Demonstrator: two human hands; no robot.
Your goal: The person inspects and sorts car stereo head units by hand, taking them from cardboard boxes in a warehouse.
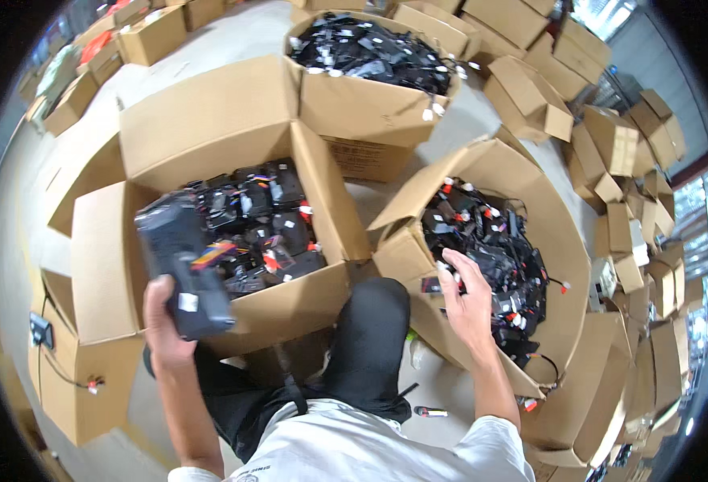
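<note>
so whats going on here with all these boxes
A person sits among open cardboard boxes filled with black electronic parts. The left hand holds a black device over the left box. The right hand reaches into the right box, touching the tangled black parts there. A third full box stands behind, with many smaller boxes piled around.

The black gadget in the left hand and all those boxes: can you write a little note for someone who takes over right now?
Left hand: grips a black rectangular plastic device with a white sticker, held up over the open cardboard box on the left.
Right hand: open, empty, fingers reaching into the open cardboard box on the right, touching its tangled pile of black wired parts.
Things: the left box holds black devices stacked in rows; a third open cardboard box behind is heaped with similar black parts.
Done: some devices already lie in the left box.
Left: the held device is not yet set down; the right box still holds many parts.
</note>
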